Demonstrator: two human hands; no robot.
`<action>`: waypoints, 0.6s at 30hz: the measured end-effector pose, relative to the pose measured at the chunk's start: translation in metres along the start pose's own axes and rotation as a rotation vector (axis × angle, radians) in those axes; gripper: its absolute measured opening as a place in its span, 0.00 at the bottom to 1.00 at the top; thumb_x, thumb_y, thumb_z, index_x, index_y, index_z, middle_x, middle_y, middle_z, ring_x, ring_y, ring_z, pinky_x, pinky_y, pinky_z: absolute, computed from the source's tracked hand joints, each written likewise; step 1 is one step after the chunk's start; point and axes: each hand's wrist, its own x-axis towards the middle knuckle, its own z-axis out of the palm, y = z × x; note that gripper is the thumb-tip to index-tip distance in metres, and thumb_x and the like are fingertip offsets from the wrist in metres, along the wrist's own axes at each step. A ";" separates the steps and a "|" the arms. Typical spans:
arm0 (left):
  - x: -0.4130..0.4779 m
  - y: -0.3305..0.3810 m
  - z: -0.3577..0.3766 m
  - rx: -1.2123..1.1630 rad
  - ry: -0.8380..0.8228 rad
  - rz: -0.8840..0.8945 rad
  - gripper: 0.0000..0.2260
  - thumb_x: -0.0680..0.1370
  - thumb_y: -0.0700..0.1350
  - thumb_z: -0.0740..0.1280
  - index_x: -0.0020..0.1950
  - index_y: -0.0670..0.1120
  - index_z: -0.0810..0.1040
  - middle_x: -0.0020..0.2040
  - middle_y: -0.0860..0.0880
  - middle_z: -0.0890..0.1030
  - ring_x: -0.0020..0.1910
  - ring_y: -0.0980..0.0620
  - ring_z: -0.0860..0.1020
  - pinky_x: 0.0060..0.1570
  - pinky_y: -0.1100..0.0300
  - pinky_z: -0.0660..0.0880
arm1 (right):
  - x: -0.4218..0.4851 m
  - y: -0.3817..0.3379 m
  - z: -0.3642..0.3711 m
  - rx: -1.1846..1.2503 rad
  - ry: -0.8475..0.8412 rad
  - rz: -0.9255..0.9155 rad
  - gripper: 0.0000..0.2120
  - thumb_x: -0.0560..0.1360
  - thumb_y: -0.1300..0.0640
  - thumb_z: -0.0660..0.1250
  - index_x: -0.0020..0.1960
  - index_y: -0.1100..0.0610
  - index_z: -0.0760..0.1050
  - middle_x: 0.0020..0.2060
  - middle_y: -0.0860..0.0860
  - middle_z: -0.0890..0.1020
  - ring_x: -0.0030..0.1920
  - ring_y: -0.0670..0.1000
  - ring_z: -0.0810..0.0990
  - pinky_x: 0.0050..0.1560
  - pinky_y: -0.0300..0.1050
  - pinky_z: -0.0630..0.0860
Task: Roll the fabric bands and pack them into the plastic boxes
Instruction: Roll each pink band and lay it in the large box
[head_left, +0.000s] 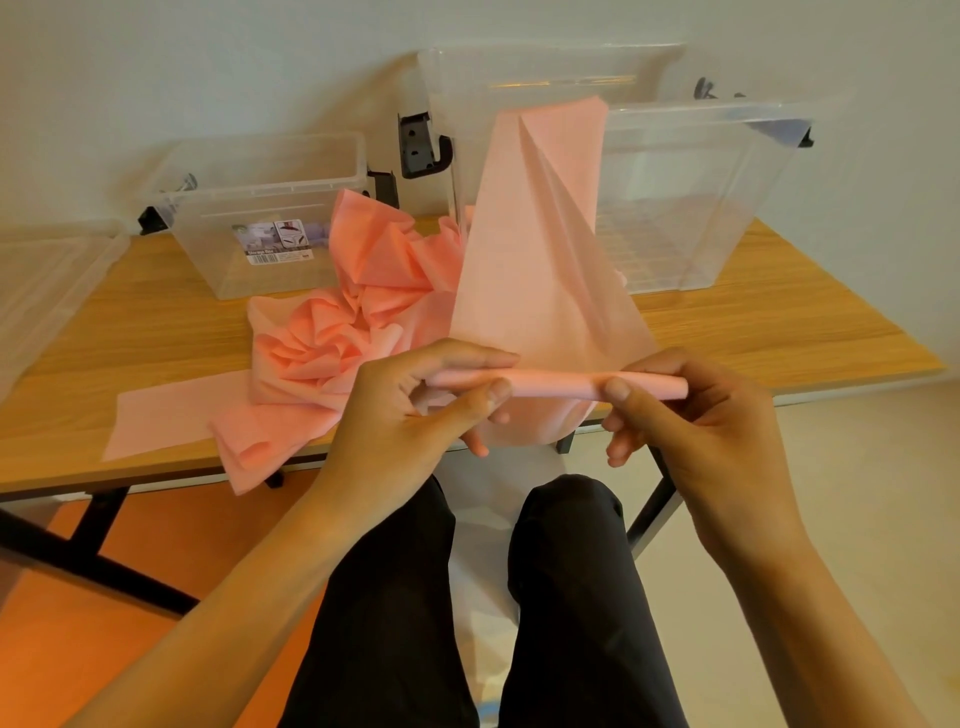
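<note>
Both hands over table (156, 312) near edge. Left hand (415, 410) and right hand (696, 415) pinch thin rolled end of pink band (545, 387); loose length trails up toward clear boxes (685, 208). Crumpled bands (353, 312) left of it.

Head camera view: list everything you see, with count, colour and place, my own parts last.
table: one, wood top, black legs.
fabric band: one, pink, partly rolled, held before the table edge.
fabric pile: count unclear, pink, crumpled on table, centre-left.
small plastic box: one, clear, labelled, table left.
tall plastic box: one, clear, table back.
large plastic box: one, clear, table right.
legs: two, dark trousers, bottom centre.
left hand: one, pinches the rolled end's left side.
right hand: one, pinches its right side.
</note>
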 end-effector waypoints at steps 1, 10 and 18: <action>0.001 0.000 0.000 -0.005 -0.004 -0.006 0.10 0.75 0.41 0.71 0.55 0.42 0.84 0.44 0.48 0.85 0.39 0.46 0.84 0.33 0.55 0.80 | 0.000 0.000 0.000 -0.007 0.006 -0.006 0.13 0.72 0.55 0.72 0.48 0.65 0.80 0.33 0.57 0.83 0.28 0.57 0.80 0.34 0.46 0.81; 0.004 0.000 -0.001 -0.036 -0.038 -0.016 0.08 0.76 0.40 0.69 0.53 0.39 0.84 0.39 0.43 0.84 0.37 0.44 0.83 0.33 0.56 0.79 | 0.022 -0.009 -0.004 -0.136 -0.027 -0.008 0.16 0.80 0.45 0.63 0.56 0.53 0.83 0.50 0.50 0.86 0.47 0.51 0.86 0.42 0.43 0.83; 0.007 0.001 -0.002 -0.054 -0.015 -0.016 0.07 0.76 0.40 0.69 0.52 0.40 0.84 0.38 0.42 0.84 0.35 0.43 0.82 0.33 0.57 0.79 | 0.042 -0.024 0.001 -0.435 -0.039 -0.050 0.13 0.80 0.44 0.65 0.50 0.48 0.85 0.43 0.50 0.85 0.45 0.50 0.81 0.45 0.43 0.75</action>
